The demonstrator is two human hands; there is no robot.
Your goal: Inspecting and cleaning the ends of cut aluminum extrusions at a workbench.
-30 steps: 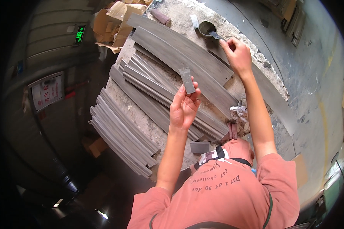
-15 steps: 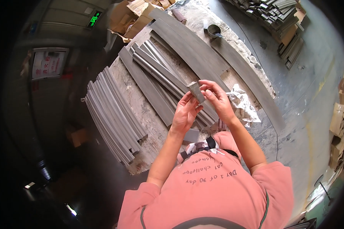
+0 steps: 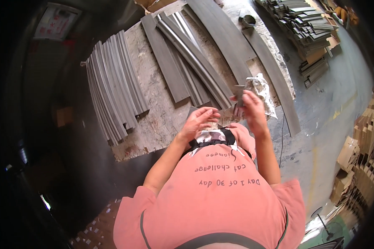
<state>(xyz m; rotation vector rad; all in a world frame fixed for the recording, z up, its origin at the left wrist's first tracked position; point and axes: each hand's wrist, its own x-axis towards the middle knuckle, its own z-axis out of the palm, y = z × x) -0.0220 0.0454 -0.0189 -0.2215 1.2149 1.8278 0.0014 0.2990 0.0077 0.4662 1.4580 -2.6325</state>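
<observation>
A small grey flat piece (image 3: 239, 93), its kind not clear, is held upright in the fingers of my right hand (image 3: 254, 111), which is slightly smeared by motion. Just behind that hand lies a crumpled white plastic bag or cloth (image 3: 266, 92). My left hand (image 3: 200, 121) holds nothing; its fingers are apart, over the near edge of the worktable (image 3: 158, 133). Beyond both hands, several long grey metal strips and shiny channels (image 3: 195, 68) lie crossed on the table. A wide grey plate (image 3: 220, 37) lies to their right.
A bundle of long grey profiles (image 3: 112, 83) covers the table's left side. At the far right edge of the table, a dark cup (image 3: 248, 21) stands by a long strip (image 3: 274, 70). Metal bars (image 3: 303, 29) are piled beyond, and cardboard (image 3: 361, 153) is stacked at right.
My hands have parted: the left let go of the grey piece and drew back, while the right carried it rightward toward the white bag or cloth. The whole view has shifted.
</observation>
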